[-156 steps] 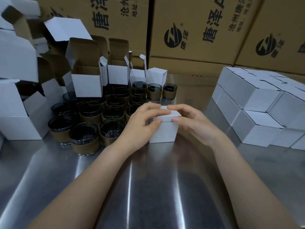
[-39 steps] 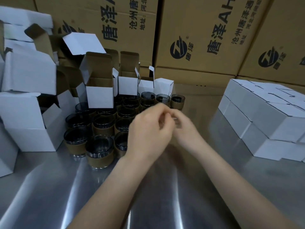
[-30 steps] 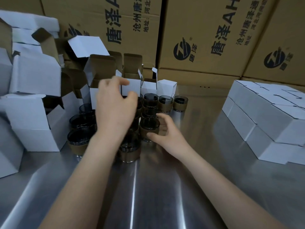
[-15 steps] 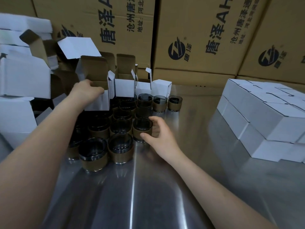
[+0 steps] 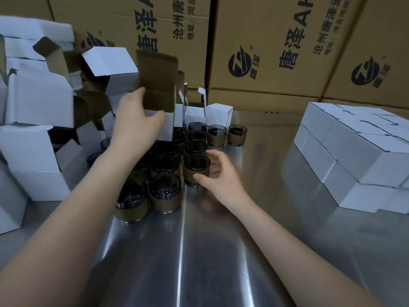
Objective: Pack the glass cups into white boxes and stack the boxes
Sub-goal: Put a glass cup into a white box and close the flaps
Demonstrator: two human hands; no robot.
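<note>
Steel desk (image 5: 199, 251) fills lower frame, slick w/ glare. Packed stack (image 5: 354, 151) sits mid-right. Open box (image 5: 158, 100), left of centre, is off the desk in the left hand (image 5: 135, 127), which grips its wall: thin card, prob. light, crushes easily, so hold by walls, not flap. Cup (image 5: 195, 169), centre, at right edge of the cups (image 5: 163, 165): right hand (image 5: 219, 176) curls round its brown band. Glass, prob. heavier & brittle; the band looks grippiest.

The left forearm (image 5: 104, 185) hides several glass cups (image 5: 164, 191); the stacked white boxes (image 5: 354, 156) run off the right edge.
</note>
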